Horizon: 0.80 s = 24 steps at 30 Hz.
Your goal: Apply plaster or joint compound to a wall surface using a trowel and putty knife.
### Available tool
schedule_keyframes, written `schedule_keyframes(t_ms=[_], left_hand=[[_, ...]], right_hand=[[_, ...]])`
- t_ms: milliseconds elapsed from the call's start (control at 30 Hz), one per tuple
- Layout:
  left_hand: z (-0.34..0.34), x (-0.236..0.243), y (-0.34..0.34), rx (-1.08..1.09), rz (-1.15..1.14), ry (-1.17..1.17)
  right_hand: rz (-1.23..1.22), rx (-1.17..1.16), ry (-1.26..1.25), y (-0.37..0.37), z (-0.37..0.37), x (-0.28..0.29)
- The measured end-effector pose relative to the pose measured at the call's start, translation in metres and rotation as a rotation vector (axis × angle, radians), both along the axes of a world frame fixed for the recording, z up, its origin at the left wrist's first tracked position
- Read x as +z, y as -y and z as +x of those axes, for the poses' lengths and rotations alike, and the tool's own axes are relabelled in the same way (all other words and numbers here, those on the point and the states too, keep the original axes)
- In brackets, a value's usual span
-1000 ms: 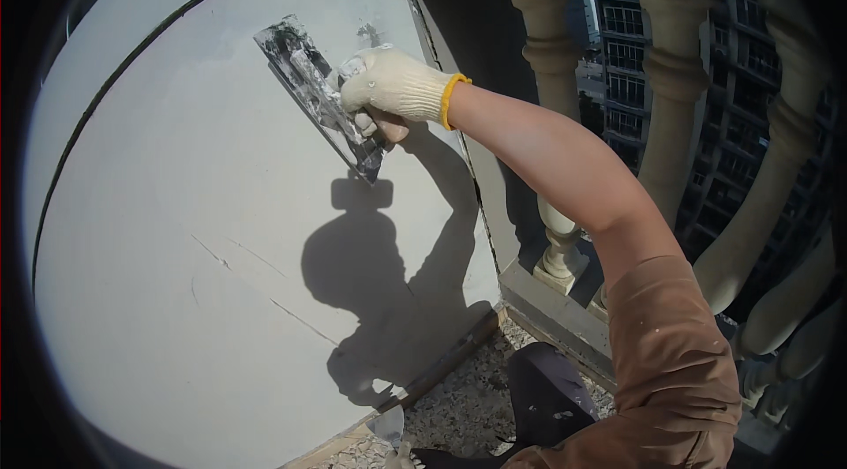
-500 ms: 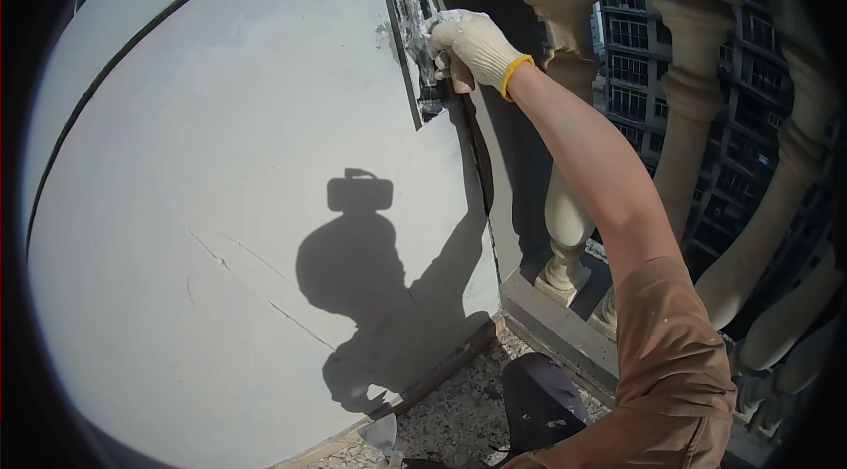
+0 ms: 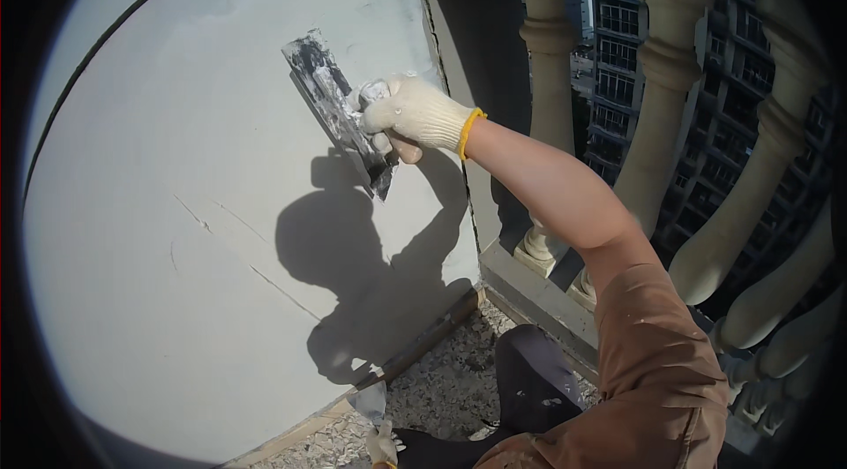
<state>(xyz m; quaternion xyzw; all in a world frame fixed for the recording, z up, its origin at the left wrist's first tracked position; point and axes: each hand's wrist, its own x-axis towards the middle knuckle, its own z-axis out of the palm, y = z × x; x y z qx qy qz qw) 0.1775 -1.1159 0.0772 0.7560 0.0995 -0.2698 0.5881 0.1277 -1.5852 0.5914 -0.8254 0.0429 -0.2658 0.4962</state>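
My right hand, in a white knit glove with a yellow cuff, is closed around the handle of a plastering trowel. The trowel's long blade is smeared with white and dark plaster and lies tilted against the white wall, or very close to it. Low in the picture, my gloved left hand grips a putty knife, whose pale blade points up near the wall's foot. Only part of that hand shows.
Stone balusters stand along the right, with tall buildings beyond. A dark groove crosses the wall's upper left. Scratches mark the wall beside my shadow. Rubble and chips cover the floor around my knee.
My right hand has brought the trowel left and down from the wall's right edge, tilting it more. My left hand has come into view at the bottom with the putty knife.
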Motion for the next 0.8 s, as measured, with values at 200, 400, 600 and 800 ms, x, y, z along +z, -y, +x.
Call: schedule_keyframes(t_ms=[200,400,600,800], left_hand=[[0.001,0.026,0.0,0.054,-0.042,-0.063],[0.004,0.016,-0.003,0.039,-0.01,-0.075],[0.004,-0.008,-0.009,0.065,-0.06,-0.119],[0.018,-0.028,-0.015,0.016,-0.103,-0.089]], right_hand=[[0.351,-0.189,0.256,0.078,-0.003,-0.019],[0.196,-0.261,0.298,0.103,0.02,-0.016],[-0.019,-0.163,0.088,0.037,0.026,-0.013],[0.114,-0.04,-0.014,0.043,0.009,-0.074]])
